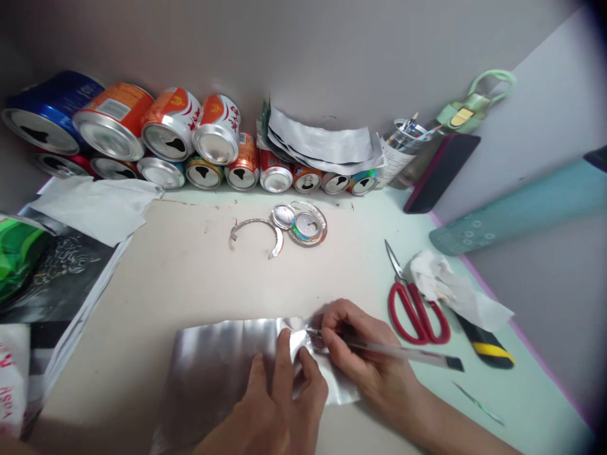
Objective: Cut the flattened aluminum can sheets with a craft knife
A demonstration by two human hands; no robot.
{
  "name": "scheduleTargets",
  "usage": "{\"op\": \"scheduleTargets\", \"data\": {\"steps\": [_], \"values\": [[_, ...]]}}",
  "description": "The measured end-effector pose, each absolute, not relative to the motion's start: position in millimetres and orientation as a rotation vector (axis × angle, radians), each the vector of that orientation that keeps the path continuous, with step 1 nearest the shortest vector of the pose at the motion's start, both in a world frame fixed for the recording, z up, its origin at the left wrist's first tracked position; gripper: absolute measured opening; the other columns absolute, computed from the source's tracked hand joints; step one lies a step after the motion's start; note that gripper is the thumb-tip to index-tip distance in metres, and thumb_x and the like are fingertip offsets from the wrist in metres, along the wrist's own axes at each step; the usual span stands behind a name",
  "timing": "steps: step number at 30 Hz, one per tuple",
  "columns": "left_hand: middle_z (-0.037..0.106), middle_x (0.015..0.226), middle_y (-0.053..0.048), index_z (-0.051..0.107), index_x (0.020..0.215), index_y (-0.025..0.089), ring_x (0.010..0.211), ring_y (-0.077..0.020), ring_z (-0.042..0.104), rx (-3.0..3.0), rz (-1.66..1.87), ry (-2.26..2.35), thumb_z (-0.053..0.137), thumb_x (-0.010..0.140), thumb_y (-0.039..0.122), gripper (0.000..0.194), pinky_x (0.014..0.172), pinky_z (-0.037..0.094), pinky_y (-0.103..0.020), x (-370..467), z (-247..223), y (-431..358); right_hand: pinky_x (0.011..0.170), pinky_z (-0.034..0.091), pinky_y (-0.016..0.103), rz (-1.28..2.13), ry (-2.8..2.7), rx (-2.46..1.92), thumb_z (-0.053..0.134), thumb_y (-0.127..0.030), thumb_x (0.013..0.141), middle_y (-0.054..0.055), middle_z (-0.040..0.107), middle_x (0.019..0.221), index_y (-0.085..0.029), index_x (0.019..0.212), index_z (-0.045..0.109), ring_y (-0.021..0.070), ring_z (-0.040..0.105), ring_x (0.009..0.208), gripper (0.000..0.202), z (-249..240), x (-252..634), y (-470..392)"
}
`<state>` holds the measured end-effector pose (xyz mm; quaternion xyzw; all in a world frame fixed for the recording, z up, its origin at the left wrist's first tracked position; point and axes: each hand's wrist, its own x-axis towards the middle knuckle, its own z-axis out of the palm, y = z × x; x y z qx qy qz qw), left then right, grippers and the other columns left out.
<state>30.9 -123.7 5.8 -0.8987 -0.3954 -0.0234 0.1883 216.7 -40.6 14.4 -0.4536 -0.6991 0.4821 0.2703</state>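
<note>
A silvery metal sheet [222, 360] lies on the pale board in front of me. My left hand [279, 398] presses on it from the near side, fingers apart and nothing gripped. Between its fingertips and the sheet's far edge is a small shiny piece, partly covered, whose kind I cannot make out. My right hand [360, 354] is closed around a clear pen [403, 352], holding it at a low slant. The pen's tip meets the metal near the far right edge, close to my left fingertips. The sheet's right part is partly hidden beneath my right hand.
Red-handled scissors [412, 309], crumpled tissue [441, 278] and a black-yellow handle [488, 344] lie at right. Beyond the sheet are cut can ends [306, 224] and a metal ring [277, 243]. Stacked cans [215, 129] line the wall; a teal bottle [512, 202] stands right.
</note>
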Motion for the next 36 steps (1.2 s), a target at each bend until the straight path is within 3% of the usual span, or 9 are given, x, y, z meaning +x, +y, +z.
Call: {"op": "scheduleTargets", "data": {"steps": [24,36], "values": [[0.060,0.132,-0.010,0.070,0.124,0.016,0.121,-0.0390,0.063,-2.517,-0.103,-1.086,0.058,0.094,0.021,0.032,0.082,0.056,-0.043,29.9,3.6,-122.7,0.060,0.042,0.028,1.311,-1.906,-1.177,0.055,-0.026,0.100,0.000,0.060,0.079,-0.023,0.084,0.053,0.0159,0.052,0.068,0.016,11.0,217.8,-40.4],[0.062,0.133,-0.010,0.070,0.125,0.015,0.119,-0.0352,0.065,-2.532,-0.087,-1.088,0.058,0.095,0.021,0.034,0.085,0.055,-0.044,29.0,8.1,-122.2,0.059,0.040,0.028,1.253,-1.954,-1.185,0.053,-0.024,0.100,0.000,0.058,0.077,-0.023,0.083,0.050,0.0157,0.050,0.067,0.017,14.4,217.6,-40.5]]}}
